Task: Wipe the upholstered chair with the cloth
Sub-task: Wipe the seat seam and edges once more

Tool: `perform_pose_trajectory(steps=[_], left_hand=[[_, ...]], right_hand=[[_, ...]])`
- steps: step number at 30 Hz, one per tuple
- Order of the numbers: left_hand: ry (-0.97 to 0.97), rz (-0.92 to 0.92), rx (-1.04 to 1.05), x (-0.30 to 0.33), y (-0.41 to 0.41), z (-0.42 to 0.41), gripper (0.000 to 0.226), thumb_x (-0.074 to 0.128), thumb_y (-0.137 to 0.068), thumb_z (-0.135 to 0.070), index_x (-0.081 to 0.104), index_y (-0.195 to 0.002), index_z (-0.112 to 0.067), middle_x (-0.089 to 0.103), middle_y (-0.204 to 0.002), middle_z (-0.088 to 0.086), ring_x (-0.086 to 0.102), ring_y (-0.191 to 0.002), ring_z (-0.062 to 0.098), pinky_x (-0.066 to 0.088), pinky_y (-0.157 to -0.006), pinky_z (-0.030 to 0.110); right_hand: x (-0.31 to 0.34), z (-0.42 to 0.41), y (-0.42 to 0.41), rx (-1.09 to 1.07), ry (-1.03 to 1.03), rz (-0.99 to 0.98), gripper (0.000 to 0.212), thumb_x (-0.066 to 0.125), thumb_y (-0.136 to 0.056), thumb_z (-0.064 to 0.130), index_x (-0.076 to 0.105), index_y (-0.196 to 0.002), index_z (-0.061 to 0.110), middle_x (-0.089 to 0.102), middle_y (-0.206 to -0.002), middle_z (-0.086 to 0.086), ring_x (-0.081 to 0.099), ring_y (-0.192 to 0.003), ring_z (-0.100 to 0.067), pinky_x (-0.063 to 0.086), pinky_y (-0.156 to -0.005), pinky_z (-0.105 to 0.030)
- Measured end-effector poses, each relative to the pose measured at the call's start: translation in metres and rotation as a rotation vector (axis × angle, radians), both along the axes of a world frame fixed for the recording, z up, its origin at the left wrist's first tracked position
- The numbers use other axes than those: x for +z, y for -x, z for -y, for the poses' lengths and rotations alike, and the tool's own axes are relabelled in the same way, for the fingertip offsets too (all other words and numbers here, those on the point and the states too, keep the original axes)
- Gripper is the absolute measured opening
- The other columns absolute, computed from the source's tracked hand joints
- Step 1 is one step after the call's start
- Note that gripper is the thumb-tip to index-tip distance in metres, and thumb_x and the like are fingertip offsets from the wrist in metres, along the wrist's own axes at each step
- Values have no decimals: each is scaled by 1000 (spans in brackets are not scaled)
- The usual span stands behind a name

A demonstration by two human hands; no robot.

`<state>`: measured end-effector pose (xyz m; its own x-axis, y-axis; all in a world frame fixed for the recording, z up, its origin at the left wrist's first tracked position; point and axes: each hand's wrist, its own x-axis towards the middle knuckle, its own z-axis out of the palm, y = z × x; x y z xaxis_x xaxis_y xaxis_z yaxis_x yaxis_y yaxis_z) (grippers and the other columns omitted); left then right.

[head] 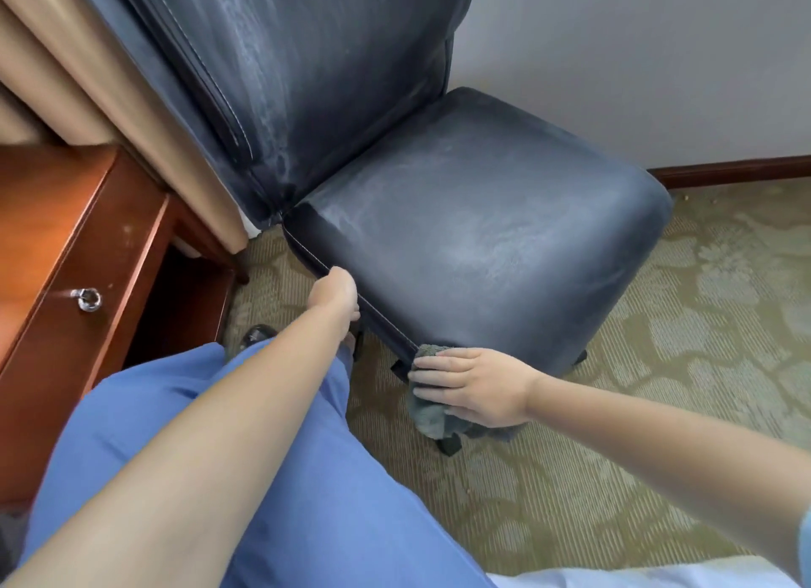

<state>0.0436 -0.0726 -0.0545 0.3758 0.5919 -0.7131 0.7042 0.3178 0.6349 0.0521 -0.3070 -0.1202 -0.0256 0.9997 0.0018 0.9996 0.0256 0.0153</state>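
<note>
Leftmost, a reddish wooden desk [66, 245] is seen, with a metal ring pull [87, 299] on its drawer front. Behind it, a beige curtain [87, 74] is hung down to the floor. A dark shoe [256, 336] is partly shown beside the desk, above the blue trousers [184, 412] of the person.

The left hand [334, 292] is extended to the near side edge of the seat of the dark blue upholstered chair [474, 236]; its fingers are curled around the seam and underside, so that the chair is gripped there. The chair is stood on a patterned green carpet [658, 346], with its back close to the curtain and a pale wall [636, 60] to its right. Pale smears are visible on seat and backrest.

At the near front corner of the seat, a grey cloth [432, 414] is pressed against the upholstery by the right hand [476, 388], whose fingers are laid flat and nearly straight over it. Part of the cloth is hung loose below the palm.
</note>
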Motion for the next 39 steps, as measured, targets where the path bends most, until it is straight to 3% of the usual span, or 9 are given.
perform_pose_trajectory(steps=[2, 13, 19, 24, 27, 29, 31, 36, 39], left_hand=[[19, -31, -55, 6, -3, -14, 31, 27, -96, -25, 51, -96, -6, 52, -83, 14, 49, -59, 22, 42, -44, 19], [-369, 74, 9, -14, -33, -94, 47, 30, -100, -29, 63, -116, 0, 63, -119, 17, 55, -113, 37, 41, -101, 42], [-525, 138, 42, -12, -42, -123, 43, 27, -103, -24, 58, -124, -5, 58, -128, 12, 51, -119, 29, 34, -95, 31], [-486, 169, 97, -16, -49, -137, 37, 32, -102, -21, 55, -128, -9, 55, -131, 9, 48, -120, 25, 29, -84, 21], [-438, 104, 27, -22, -54, -142, 38, 34, -100, -14, 52, -133, -11, 52, -136, 7, 46, -125, 25, 33, -96, 27], [-399, 69, -41, -29, -56, -144, 36, 37, -95, -6, 60, -122, -11, 58, -126, 7, 49, -119, 26, 38, -98, 34], [-344, 64, -101, -36, -55, -144, 25, 38, -90, 0, 61, -88, -11, 59, -93, 3, 50, -98, 25, 41, -75, 31], [-240, 69, -81, -33, -56, -139, 43, 36, -94, 0, 46, -135, 1, 47, -141, 12, 43, -129, 31, 34, -105, 35], [-217, 107, 6, -33, -53, -135, 45, 35, -97, -1, 43, -141, -7, 45, -144, 8, 42, -130, 27, 33, -106, 34]], right_hand=[[4, -20, -4, -82, -5, -33, 44, 33, -97, 34, 56, -131, 18, 47, -143, 0, 38, -136, -18, 21, -114, -33], [12, -183, -65, -316, 8, -141, 53, 25, -93, 35, 53, -133, 15, 45, -144, -6, 41, -134, -25, 27, -112, -39], [10, -261, -96, -460, -129, -207, 47, 31, -102, 31, 30, -147, 18, 18, -157, -2, 12, -146, -20, 1, -116, -29], [7, -307, -124, -704, -354, -299, 30, 52, -90, 21, 64, -112, 4, 61, -118, -14, 48, -122, -34, 38, -104, -41], [16, -312, -165, -937, -381, -271, 26, 53, -88, 22, 66, -98, 3, 63, -104, -13, 49, -117, -31, 39, -95, -36], [18, -302, -201, -1084, -363, -232, 29, 49, -90, 27, 64, -100, 4, 61, -109, -11, 45, -121, -28, 36, -94, -35], [16, -292, -228, -1180, -348, -231, 31, 48, -90, 27, 63, -99, 2, 60, -109, -13, 44, -118, -29, 37, -93, -37], [11, -303, -168, -865, -409, -197, 37, 45, -82, 26, 65, -91, -4, 63, -93, -20, 56, -98, -39, 32, -100, -40], [9, -290, -142, -556, -246, -218, 43, 50, -91, 29, 59, -122, 0, 60, -122, -15, 49, -122, -34, 28, -110, -37]])
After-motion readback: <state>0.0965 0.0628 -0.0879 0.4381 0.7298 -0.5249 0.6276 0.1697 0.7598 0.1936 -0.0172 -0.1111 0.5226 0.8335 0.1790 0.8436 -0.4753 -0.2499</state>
